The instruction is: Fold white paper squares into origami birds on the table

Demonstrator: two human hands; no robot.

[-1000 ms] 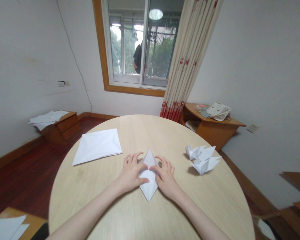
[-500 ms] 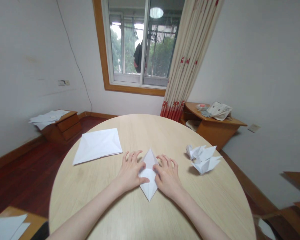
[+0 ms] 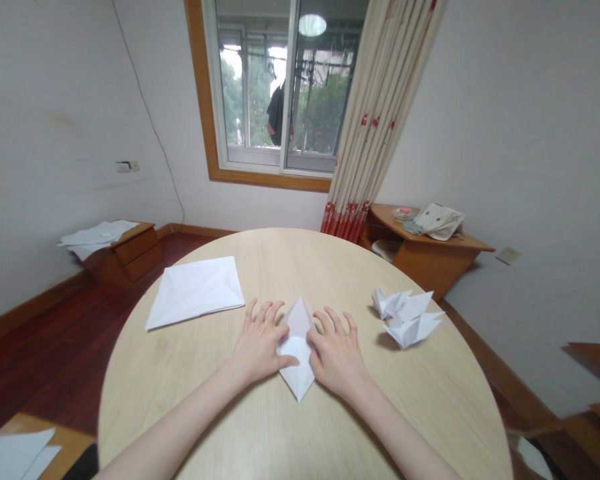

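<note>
1. Head view: folded paper [image 3: 299, 347], 1 diamond, flat on table [image 3: 260, 433], between 2 hands.
2. Left hand [image 3: 259, 345]: half-spread, thumb and fingertip on the left side, nothing gripped.
3. Right hand [image 3: 337, 355]: half-spread, likewise at the right edge.
4. Handling, as judged: press both sides evenly; keep the centre line straight.
5. Paper stack [image 3: 196, 292], left; folded shapes [image 3: 409, 320], right; neither obstructing.

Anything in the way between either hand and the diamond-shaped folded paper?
Nothing visible. The left hand and right hand already touch the diamond-shaped folded paper from either side. The flat white paper lies off to the left, the folded paper shapes off to the right.
</note>
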